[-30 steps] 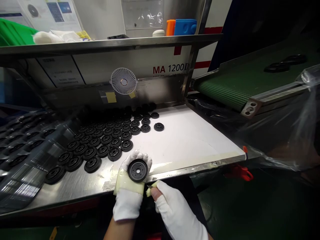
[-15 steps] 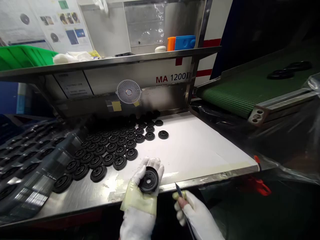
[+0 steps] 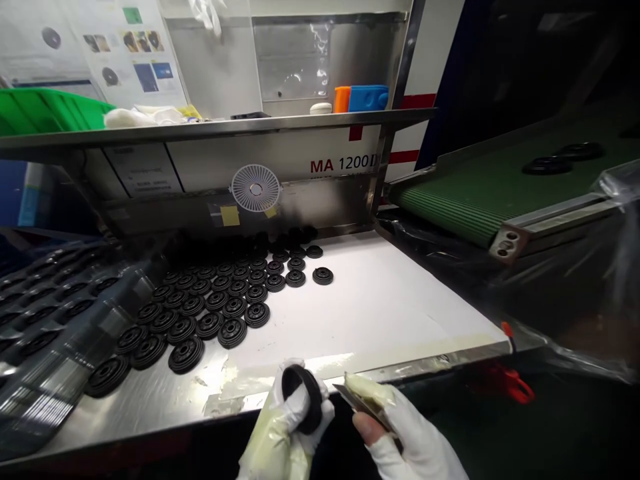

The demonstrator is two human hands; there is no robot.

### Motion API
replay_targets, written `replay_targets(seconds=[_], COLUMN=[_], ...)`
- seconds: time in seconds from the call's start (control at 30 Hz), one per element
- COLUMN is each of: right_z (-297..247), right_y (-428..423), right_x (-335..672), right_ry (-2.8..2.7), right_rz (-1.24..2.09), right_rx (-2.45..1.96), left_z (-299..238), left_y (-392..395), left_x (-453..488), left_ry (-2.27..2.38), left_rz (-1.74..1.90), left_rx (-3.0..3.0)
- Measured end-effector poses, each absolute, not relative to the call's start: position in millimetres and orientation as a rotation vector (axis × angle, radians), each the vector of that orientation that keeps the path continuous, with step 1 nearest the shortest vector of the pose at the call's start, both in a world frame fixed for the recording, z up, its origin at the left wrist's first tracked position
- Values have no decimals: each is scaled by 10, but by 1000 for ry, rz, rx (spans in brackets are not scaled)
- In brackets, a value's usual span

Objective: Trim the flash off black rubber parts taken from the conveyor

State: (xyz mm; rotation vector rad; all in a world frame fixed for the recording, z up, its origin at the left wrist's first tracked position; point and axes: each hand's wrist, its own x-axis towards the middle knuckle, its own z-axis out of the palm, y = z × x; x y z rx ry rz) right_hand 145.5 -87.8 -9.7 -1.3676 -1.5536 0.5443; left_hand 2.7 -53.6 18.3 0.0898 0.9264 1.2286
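Altogether two gloved hands show: at six o'clock the left hand (image 3: 283, 427) curls round one black wheel (image 3: 313, 402), tilted nearly on edge, with its thumb inside the rim; towards five o'clock the right hand (image 3: 406, 430), closed in a pinch with its thumb bare, grips one thin blade (image 3: 356, 401), the tip just beside the wheel. Roughly thirty loose wheels (image 3: 233, 333) can be picked out on the table (image 3: 395, 300), mostly from seven to ten o'clock; the farthest sink into shadow and cannot be counted. The plastic tray (image 3: 107, 337) at eight o'clock, holding more wheels, runs off the left edge, as does one green bin (image 3: 55, 112) at ten. Two wheels sit on the belt (image 3: 450, 200) at two o'clock, and a dark shape beyond them is cut off. Fingers behind the held wheel are partly hidden, and the blade's rear end disappears into the right hand.
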Motion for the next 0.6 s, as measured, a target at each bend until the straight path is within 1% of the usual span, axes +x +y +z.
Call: replay_targets(seconds=[0.17, 0.33, 0.47, 0.6], right_z=[79, 156, 175, 168], right_y=[-865, -864, -886, -894], right_x=[1329, 1248, 1229, 1209], right_ry=[-1724, -1788, -1782, -1772], right_rz=[475, 327, 293, 288], right_rx=[-1219, -1302, -1353, -1358], left_z=[137, 8, -159, -300], left_y=[-607, -612, -597, -602], left_x=[-26, -49, -99, -140], left_ry=[965, 992, 1005, 972], left_rz=[1249, 1279, 1319, 1374], left_rx=[-39, -30, 46, 282])
